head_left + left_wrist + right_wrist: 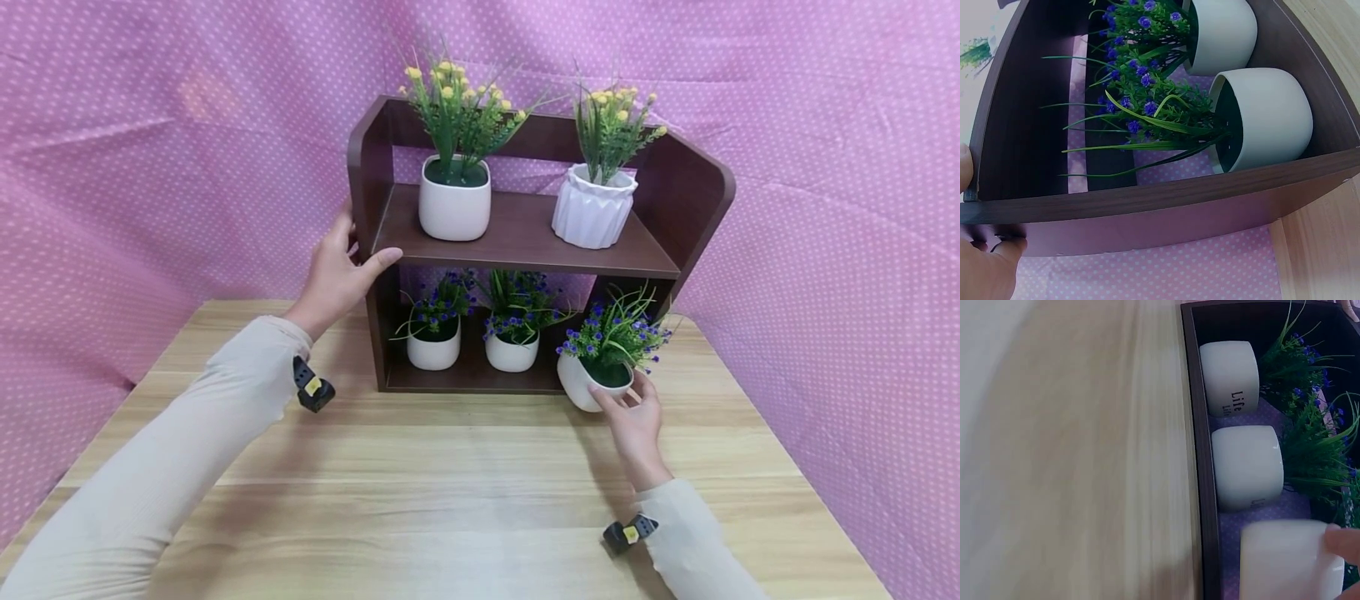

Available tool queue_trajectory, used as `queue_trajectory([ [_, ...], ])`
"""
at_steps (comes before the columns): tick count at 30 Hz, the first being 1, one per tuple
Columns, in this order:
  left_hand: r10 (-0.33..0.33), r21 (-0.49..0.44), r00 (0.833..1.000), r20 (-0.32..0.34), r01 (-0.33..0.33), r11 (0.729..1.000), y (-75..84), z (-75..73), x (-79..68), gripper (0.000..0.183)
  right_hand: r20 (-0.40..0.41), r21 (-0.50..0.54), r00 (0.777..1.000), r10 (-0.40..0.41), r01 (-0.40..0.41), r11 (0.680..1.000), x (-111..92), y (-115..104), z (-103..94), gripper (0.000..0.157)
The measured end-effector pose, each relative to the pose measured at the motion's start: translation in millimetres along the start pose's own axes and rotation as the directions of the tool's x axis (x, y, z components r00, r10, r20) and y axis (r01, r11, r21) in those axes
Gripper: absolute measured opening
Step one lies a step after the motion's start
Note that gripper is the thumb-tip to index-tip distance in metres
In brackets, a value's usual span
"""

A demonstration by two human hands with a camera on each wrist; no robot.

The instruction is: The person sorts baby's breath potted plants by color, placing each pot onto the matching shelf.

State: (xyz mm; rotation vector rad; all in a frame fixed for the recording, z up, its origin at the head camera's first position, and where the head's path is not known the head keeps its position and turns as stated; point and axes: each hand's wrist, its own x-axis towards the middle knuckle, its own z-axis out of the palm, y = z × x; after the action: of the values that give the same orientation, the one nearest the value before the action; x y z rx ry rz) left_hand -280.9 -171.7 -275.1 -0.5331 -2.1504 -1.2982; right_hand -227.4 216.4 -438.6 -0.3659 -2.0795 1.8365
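A dark brown two-tier wooden shelf [480,250] stands on the table. My left hand [333,275] grips its left side panel, thumb over the front edge and fingers round the outside, as the left wrist view also shows. At the lower tier's right front, my right hand [636,425] holds a white pot [576,385] of blue-flowered greenery, thumb and fingers around its rim. This pot tilts and overlaps the shelf's front edge. Beside it on the lower tier are two similar white pots [433,354] [1247,467] with blue flowers, upright.
Up on the top tier stand a smooth white pot [454,208] and a ribbed white pot [592,215], both with yellow flowers. Light wood tabletop [450,483] stretches in front of the shelf. Pink dotted cloth [187,167] hangs behind and at the sides.
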Motion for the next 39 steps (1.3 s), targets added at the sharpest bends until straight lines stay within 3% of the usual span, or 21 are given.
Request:
queue_trajectory([
  [12, 0.005, -0.01, 1.0, 0.001, -0.005, 1.0, 1.2, -0.6, 0.4, 0.076, -0.115, -0.066, 0.993, -0.035, 0.028, 0.997, 11, 5, 19.7, 0.078],
  [20, 0.004, -0.018, 1.0, 0.004, -0.004, 1.0, 0.1, -0.6, 1.2, 0.077, -0.131, -0.101, 0.99, -0.048, 0.035, 0.994, 11, 5, 23.2, 0.079],
  [25, -0.013, -0.016, 1.0, 0.011, 0.013, 1.0, 1.8, -0.6, 0.7, 0.077, -0.085, -0.063, 0.996, -0.034, 0.028, 0.998, 7, 5, 20.5, 0.083],
  [31, -0.04, -0.01, 0.999, 0.019, 0.04, 0.999, 2.5, -0.2, 0.1, 0.078, 0.049, -0.025, 0.999, -0.006, 0.007, 1.0, 0, 2, 11.3, 0.088],
  [39, -0.05, -0.011, 0.999, 0.015, 0.05, 0.999, 1.8, 0.3, -0.2, 0.078, 0.174, -0.225, 0.984, -0.037, 0.076, 0.971, -12, -3, -6.9, 0.077],
])
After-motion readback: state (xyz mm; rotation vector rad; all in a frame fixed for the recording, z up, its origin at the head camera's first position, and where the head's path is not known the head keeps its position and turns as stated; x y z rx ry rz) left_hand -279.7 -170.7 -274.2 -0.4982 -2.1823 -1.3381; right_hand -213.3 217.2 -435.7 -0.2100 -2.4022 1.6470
